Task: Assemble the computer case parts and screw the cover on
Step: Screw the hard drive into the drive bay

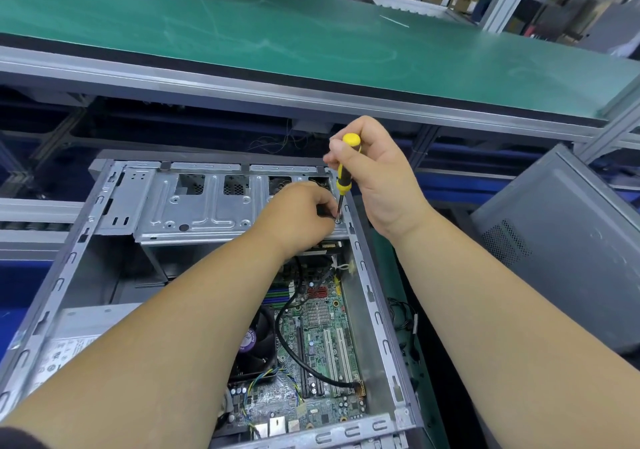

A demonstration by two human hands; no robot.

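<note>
At case's right edge, right hand [377,178] grips screwdriver [346,171], left hand [298,216] pinches screw [337,220]

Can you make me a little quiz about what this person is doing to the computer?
1. True or false: the right hand grips the yellow screwdriver by its handle.
2. Where does the screwdriver tip touch? A) the fan B) a screw on the metal drive bracket C) the green belt
3. Fill in: the left hand has its fingers at the ____ beside the tip.

Key
1. True.
2. B; it sits at the bracket's right end, inside the open computer case.
3. Screw.
</note>
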